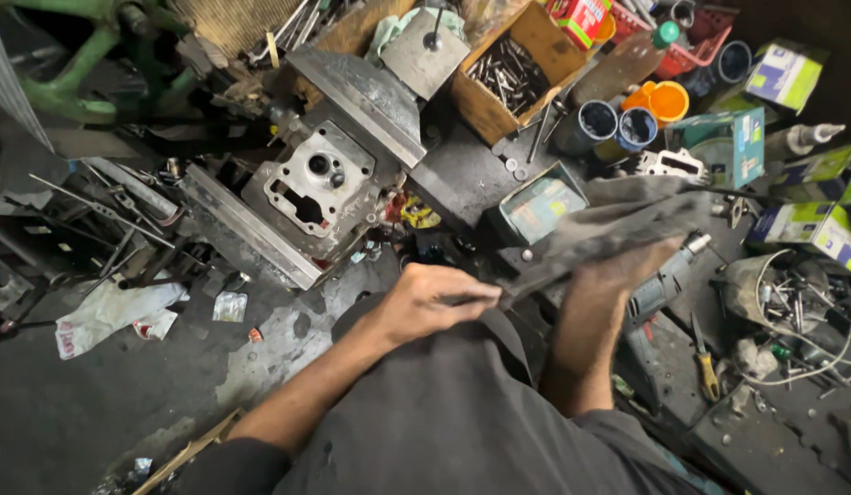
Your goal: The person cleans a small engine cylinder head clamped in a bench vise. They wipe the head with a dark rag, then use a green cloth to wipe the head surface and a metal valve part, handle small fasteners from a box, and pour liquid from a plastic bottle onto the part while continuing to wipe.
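I see a grey, grimy cloth [618, 225] held up over the cluttered worktop, stretched in a long crumpled band that slants from lower left to upper right. Its lower end is pinched in the fingers [471, 295] of my left hand [430, 302], while its wider upper part drapes over my right hand [627, 266]. The fabric looks soft, worn and stained dark.

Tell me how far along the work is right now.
Done: the engine head sits bare on the metal plate, clear of the hands. In hand: the left hand pinches a thin rod, its point tucked into the grey rag bunched over the right hand. Left: the drill lies untouched.
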Available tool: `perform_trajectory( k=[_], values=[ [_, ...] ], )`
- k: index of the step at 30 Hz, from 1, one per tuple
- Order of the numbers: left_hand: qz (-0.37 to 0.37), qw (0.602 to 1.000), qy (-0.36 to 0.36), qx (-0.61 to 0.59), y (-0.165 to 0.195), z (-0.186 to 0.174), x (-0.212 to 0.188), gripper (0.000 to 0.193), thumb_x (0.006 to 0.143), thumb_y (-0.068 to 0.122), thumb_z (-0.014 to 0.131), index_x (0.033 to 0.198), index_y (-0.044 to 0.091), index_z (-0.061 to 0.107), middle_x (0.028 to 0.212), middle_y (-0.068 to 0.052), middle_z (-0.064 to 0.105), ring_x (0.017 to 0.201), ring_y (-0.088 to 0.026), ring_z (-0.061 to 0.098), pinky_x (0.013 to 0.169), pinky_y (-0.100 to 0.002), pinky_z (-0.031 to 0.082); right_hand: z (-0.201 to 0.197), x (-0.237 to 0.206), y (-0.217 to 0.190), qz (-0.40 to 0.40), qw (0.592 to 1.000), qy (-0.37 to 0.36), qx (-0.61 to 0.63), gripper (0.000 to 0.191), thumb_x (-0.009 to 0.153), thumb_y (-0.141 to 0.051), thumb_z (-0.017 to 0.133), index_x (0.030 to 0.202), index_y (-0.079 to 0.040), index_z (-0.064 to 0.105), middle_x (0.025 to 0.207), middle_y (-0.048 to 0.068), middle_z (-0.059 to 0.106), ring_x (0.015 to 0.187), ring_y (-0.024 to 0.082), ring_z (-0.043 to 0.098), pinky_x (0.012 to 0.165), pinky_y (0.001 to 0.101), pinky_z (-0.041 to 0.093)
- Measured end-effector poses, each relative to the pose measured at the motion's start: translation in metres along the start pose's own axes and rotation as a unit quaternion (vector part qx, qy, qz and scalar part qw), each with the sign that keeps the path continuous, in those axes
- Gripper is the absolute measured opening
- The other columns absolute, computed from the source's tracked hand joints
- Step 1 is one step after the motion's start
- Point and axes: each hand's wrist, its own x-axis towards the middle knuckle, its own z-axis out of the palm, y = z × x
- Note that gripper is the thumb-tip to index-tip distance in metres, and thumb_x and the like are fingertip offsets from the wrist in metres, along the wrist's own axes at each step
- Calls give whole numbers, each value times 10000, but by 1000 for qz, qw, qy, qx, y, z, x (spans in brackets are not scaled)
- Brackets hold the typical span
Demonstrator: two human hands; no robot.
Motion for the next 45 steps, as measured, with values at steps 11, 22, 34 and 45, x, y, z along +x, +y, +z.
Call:
perform_trajectory(
  k=[11, 22, 34, 45],
  values=[
    [122, 940, 114, 297, 14, -11, 30, 503, 783, 177, 820, 1229, -11, 681, 1149, -182, 734, 1051, -339, 715, 914, -394, 565, 25, -10, 124, -174, 860, 199, -437, 354, 1076, -415, 495, 1168, -77, 545, 1083, 95, 657, 1001, 213, 648, 915, 391, 540],
    [26, 986, -80, 145, 15, -19, -7, 213, 790, 136, 862, 972, 79, 768, 915, -89, 769, 838, -236, 749, 765, -344, 593, 20, 10, 48, -296, 881, 106, -353, 258, 1096, -324, 527, 1192, -88, 566, 1059, 74, 649, 966, 227, 675, 956, 438, 584],
    [141, 950, 261, 101, 36, -27, 13, 243, 869, -58, 839, 1010, 76, 694, 1113, -76, 718, 1032, -182, 736, 908, -311, 624, -7, -29, 172, -77, 740, -7, -668, 283, 1004, 27, 438, 1275, 32, 523, 1111, 40, 643, 1023, 107, 604, 927, 253, 499],
    [176, 936, 303, 38, 21, -15, 14, 226, 844, -156, 731, 929, 30, 637, 996, -89, 723, 1003, -245, 745, 926, -358, 635, -5, -32, 189, -92, 806, 74, -580, 52, 1077, -84, 566, 1103, -39, 556, 974, -43, 564, 886, 36, 504, 753, 195, 448]
  ],
)
